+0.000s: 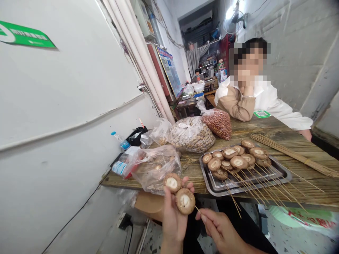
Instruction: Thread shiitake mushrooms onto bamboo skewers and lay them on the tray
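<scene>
In the head view, two brown mushrooms, an upper one (172, 182) and a lower one (185, 201), lie gills-up in my left hand (174, 222), whose thumb and fingers close around them. A thin wooden skewer (197, 210) meets the lower mushroom's right edge; its tip is hidden there. My right hand (221, 227) pinches this skewer between thumb and fingers. To the right, a metal tray (206, 181) carries several skewered mushrooms (238, 162), their sticks hanging over the table's front edge. A clear plastic bag (159, 169) with mushrooms inside lies just behind my left hand.
Bags of peanuts in shells (192, 135) and red peanuts (218, 123) stand farther back on the wooden table (280, 134). A bundle of skewers (293, 153) lies right. Bottles (122, 141) sit at left by the wall. A person (249, 88) leans on the table opposite.
</scene>
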The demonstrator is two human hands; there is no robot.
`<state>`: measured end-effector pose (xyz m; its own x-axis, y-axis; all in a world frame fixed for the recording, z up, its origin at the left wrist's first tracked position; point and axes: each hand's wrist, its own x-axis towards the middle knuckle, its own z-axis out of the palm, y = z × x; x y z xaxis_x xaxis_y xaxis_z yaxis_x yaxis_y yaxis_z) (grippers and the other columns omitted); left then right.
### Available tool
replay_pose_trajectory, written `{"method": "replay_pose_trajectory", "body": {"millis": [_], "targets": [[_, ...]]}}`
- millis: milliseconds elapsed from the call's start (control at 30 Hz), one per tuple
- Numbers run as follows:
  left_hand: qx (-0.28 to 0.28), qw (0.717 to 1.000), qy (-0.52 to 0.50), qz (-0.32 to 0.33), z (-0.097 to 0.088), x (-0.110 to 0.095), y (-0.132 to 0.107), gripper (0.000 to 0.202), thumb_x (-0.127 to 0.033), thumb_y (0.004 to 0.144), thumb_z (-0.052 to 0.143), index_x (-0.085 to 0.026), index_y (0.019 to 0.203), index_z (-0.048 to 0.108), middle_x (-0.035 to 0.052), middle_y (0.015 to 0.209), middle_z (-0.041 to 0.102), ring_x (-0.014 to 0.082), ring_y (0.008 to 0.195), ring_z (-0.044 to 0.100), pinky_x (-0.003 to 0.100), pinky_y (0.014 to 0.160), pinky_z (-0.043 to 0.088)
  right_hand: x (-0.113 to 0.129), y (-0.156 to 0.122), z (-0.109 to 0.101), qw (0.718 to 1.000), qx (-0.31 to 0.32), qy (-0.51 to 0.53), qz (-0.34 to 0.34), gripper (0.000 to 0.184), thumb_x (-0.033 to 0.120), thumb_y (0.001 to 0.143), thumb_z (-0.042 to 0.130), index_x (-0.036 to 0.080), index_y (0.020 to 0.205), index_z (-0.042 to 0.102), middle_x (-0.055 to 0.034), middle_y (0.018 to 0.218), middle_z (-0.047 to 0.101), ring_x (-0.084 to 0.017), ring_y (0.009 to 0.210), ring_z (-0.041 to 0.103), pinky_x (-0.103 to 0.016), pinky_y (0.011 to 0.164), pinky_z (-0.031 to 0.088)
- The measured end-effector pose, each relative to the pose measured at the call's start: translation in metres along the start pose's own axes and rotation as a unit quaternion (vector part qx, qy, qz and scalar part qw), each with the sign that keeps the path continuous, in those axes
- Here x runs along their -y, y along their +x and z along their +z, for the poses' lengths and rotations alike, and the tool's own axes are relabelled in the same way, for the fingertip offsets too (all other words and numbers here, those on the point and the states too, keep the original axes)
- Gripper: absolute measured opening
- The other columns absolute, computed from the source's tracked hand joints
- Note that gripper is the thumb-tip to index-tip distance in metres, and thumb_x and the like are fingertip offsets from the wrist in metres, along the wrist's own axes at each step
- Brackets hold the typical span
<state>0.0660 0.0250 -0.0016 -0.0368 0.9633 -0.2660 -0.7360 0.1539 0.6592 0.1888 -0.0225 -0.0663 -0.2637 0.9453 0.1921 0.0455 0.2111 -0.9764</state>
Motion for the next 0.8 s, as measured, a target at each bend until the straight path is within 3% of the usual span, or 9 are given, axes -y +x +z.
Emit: {"method": "replay_pose_trajectory", "body": {"millis": [167,367,467,567,633,800], "targets": [[-0.052,0.995,0.065,0.046,0.004,0.016,-0.006,0.039,-0.039,0.081,0.061,-0.01,0.107,0.058,0.0136,0.088,0.066,0.0174,0.071,0.062,0.028,0.063,0.052,-0.001,0.002,0.003,0.999,-0.008,-0.027,-0.018,0.04,0.042,0.096,0.029,0.014,0.085,0.055,0.0063,0.055,0.027,-0.008,0.048,0.028,-0.019,0.045,0.023],[-0.004,0.998,0.069,0.01,0.002,0.03,-0.013,0.036,-0.036,0.081,0.061,-0.011,0.107,0.061,0.0063,0.075,0.062,0.0117,0.061,0.056,0.022,0.056,0.048,0.006,0.003,0.001,0.997,-0.032,-0.057,-0.047,0.038,0.038,0.096,0.028,0.015,0.074,0.049,0.0032,0.06,0.036,-0.008,0.053,0.033,-0.019,0.048,0.028],[0.001,0.999,0.046,0.003,0.001,0.03,-0.015,0.038,-0.036,0.081,0.061,-0.011,0.108,0.061,0.0086,0.078,0.064,0.014,0.066,0.06,0.025,0.062,0.05,0.009,0.004,0.001,0.996,-0.046,-0.062,-0.039,0.038,0.038,0.096,0.029,0.015,0.071,0.047,0.0029,0.062,0.036,-0.008,0.055,0.032,-0.019,0.049,0.029],[0.012,1.0,-0.017,-0.02,0.0,0.018,-0.009,0.05,-0.052,0.081,0.054,-0.012,0.111,0.06,0.0176,0.102,0.064,0.0255,0.092,0.063,0.039,0.079,0.052,0.009,0.002,0.0,0.997,-0.031,-0.063,-0.042,0.037,0.038,0.096,0.029,0.016,0.071,0.045,0.0041,0.058,0.033,-0.008,0.052,0.03,-0.019,0.046,0.026],[-0.007,0.999,-0.049,-0.001,-0.001,0.009,-0.003,0.053,-0.056,0.083,0.046,-0.013,0.109,0.062,0.0195,0.113,0.061,0.0288,0.104,0.059,0.045,0.087,0.05,0.009,0.0,0.0,0.997,0.001,-0.065,-0.045,0.037,0.039,0.096,0.028,0.017,0.071,0.043,0.005,0.056,0.03,-0.007,0.049,0.029,-0.019,0.045,0.025],[-0.087,0.989,0.002,0.119,-0.005,0.002,0.006,0.034,-0.04,0.085,0.054,-0.011,0.101,0.062,0.0134,0.094,0.068,0.0204,0.083,0.066,0.037,0.082,0.053,0.011,-0.002,-0.003,0.995,0.033,-0.077,-0.05,0.037,0.037,0.096,0.028,0.016,0.072,0.046,0.005,0.057,0.029,-0.007,0.049,0.028,-0.019,0.045,0.026]]}}
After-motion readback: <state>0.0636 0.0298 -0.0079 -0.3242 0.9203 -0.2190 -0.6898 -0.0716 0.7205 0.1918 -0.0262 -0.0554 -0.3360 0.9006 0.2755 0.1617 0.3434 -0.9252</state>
